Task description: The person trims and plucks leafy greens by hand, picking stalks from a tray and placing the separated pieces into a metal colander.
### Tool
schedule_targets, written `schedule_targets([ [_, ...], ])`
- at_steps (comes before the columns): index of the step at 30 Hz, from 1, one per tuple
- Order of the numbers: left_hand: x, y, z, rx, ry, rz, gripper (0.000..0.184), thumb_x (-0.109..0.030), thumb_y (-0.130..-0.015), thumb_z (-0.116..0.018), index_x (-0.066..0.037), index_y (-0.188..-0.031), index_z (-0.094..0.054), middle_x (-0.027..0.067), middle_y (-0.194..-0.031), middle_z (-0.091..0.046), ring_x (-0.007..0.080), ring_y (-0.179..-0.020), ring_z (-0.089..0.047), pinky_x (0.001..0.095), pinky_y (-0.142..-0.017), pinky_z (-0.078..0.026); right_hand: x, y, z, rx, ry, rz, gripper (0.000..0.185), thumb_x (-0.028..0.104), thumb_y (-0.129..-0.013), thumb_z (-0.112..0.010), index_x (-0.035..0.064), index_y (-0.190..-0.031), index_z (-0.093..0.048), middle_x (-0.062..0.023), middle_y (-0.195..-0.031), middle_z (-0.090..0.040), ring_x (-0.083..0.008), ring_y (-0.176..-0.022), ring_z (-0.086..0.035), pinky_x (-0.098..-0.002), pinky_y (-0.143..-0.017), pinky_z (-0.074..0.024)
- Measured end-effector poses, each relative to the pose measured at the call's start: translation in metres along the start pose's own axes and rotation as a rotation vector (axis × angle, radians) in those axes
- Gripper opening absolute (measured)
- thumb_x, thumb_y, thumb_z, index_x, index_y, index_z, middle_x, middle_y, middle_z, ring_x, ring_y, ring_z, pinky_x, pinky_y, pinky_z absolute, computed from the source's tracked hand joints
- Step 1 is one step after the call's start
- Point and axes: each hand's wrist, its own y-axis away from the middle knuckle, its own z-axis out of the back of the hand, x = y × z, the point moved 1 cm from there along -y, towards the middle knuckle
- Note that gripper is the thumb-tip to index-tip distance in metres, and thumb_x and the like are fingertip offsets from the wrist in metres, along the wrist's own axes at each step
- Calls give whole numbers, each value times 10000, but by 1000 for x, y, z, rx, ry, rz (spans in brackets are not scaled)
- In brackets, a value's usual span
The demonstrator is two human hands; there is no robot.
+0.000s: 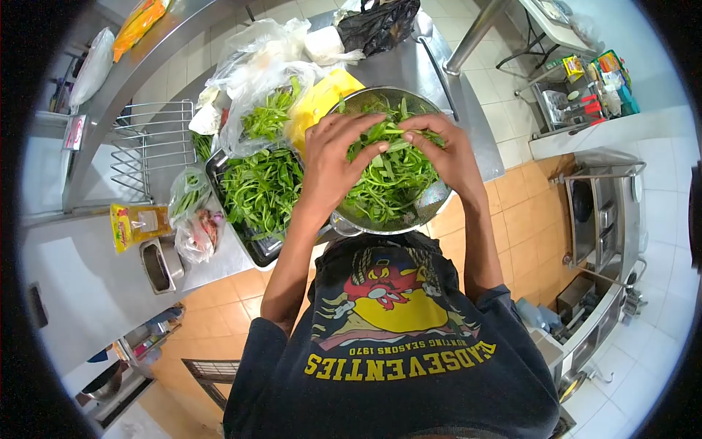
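Observation:
Both hands are over a metal colander (428, 212) heaped with leafy green vegetables (384, 186). With thumb and fingers closed together, my right hand (452, 152) pinches a leafy green stem (395, 134) above the heap. My left hand (335, 150) hangs over the colander's left side, its thumb and fingertips apart near the leaves of that stem. To the left, a dark rectangular tray (265, 252) holds more of the same greens (259, 183). A yellow plastic bag (322, 102) lies behind my left hand, against the colander.
Clear plastic bags (256, 55) and a black bag (376, 29) lie at the table's back. A wire rack (157, 143) stands left, near a yellow packet (139, 225) and a small bagged bundle (199, 234). A metal post (475, 36) rises at back right.

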Motion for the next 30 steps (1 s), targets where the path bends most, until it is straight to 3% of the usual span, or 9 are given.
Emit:
schedule_targets([
  [1, -2, -1, 0, 59, -81, -34, 301, -135, -868, -732, -110, -1168, -712, 91, -1061, -716, 238, -1010, -642, 378, -935, -451, 2, 0, -1, 5, 5, 5, 162, 93, -886, -708, 59, -1044, -720, -81, -1019, -706, -226, -992, -613, -338, -892, -463],
  [2, 8, 1, -7, 80, -71, -53, 335, -119, -854, -743, -116, -1187, -711, 106, -1006, -722, 235, -938, -656, 360, -838, -473, 6, 0, -1, 10, 11, 11, 167, 93, -883, -709, 60, -1046, -718, -80, -1020, -706, -227, -996, -611, -340, -895, -462],
  [5, 19, 5, -18, -11, 125, 69, 320, -118, -862, -745, -113, -1180, -714, 84, -951, -722, 182, -830, -651, 321, -746, -478, 6, -2, 2, -78, 17, 72, 221, 114, -891, -711, 72, -1107, -703, -87, -1075, -696, -222, -1048, -609, -341, -944, -452],
  [7, 23, 7, -21, -51, 179, 192, 290, -103, -883, -734, -96, -1171, -707, 54, -932, -713, 128, -792, -627, 282, -720, -475, 2, -4, 5, -229, -17, 141, 243, 128, -899, -711, 73, -1135, -695, -89, -1107, -689, -217, -1075, -608, -338, -971, -443],
  [11, 35, 14, -33, -133, 527, 374, 214, -87, -913, -722, -54, -1120, -681, -6, -912, -688, 48, -806, -579, 220, -713, -455, -9, -4, 8, -340, -102, 17, 245, 156, -923, -690, 60, -1148, -687, -87, -1136, -678, -207, -1090, -607, -337, -989, -432],
  [14, 34, 16, -35, -122, 627, 481, 180, -75, -913, -723, -40, -1075, -652, -13, -915, -680, 43, -812, -575, 199, -713, -446, -21, 2, -3, -304, -82, -26, 210, 167, -935, -672, 42, -1103, -698, -102, -1088, -684, -215, -1061, -614, -339, -965, -438],
  [18, 29, 19, -39, -99, 621, 481, 180, -73, -899, -734, -37, -1054, -652, 2, -892, -684, 54, -791, -580, 215, -706, -461, -14, 4, -13, -181, -71, -50, 213, 197, -945, -661, 0, -1006, -713, -121, -989, -688, -237, -995, -619, -334, -918, -439],
  [26, 8, 20, -29, -40, 333, 358, 164, -83, -847, -767, -50, -999, -719, 62, -862, -702, 146, -779, -622, 281, -729, -500, -10, -1, -20, -182, -308, -224, 248, 223, -940, -686, -24, -957, -686, -21, -868, -664, -97, -854, -573, -272, -792, -456],
  [30, 12, 16, -21, -93, 244, 195, 210, -129, -842, -783, -60, -1030, -719, 28, -863, -701, 144, -829, -614, 305, -788, -482, -15, -1, -19, -110, -456, -267, 217, 209, -942, -686, -8, -955, -691, 6, -853, -655, -80, -853, -569, -269, -777, -458],
])
